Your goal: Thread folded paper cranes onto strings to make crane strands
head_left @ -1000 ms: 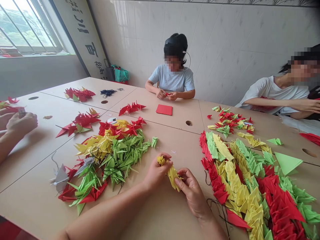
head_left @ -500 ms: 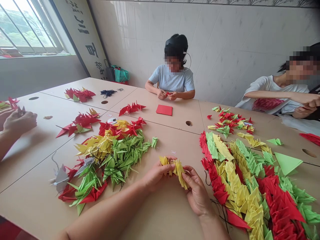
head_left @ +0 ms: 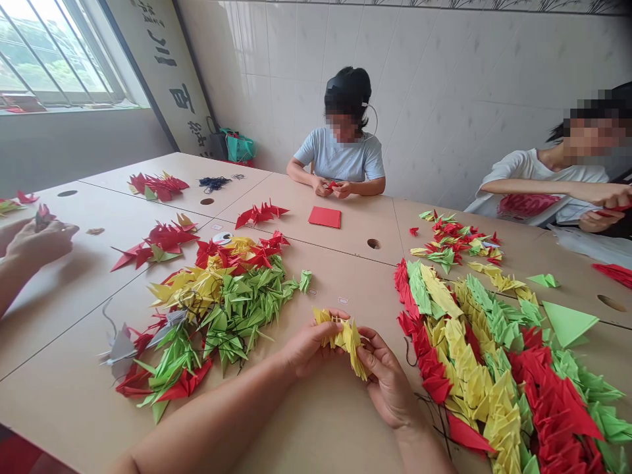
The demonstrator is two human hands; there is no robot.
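Observation:
Between my two hands is a short row of folded yellow paper pieces (head_left: 349,339), stacked close together and bent in a curve. My left hand (head_left: 312,345) is closed on its left end, thumb across the near side. The fingers of my right hand (head_left: 388,378) pinch the right end, which hangs lower. To the left of them lies a heap of green folded paper cranes (head_left: 247,306), with yellow cranes (head_left: 197,286) and red ones beside it. Right of my hands, long strings of folded yellow paper (head_left: 461,359) and red paper (head_left: 555,401) lie side by side.
Across the table (head_left: 296,421) a person (head_left: 340,155) folds red paper behind a stack of red sheets (head_left: 324,217). Another person (head_left: 548,178) sits at the right. A co-worker's hands (head_left: 39,240) reach in from the left. Dark thread (head_left: 213,184) lies at the back.
The yellow paper row has shifted slightly left and its right end has turned a little in my fingers. At the left, the co-worker's hands have moved slightly.

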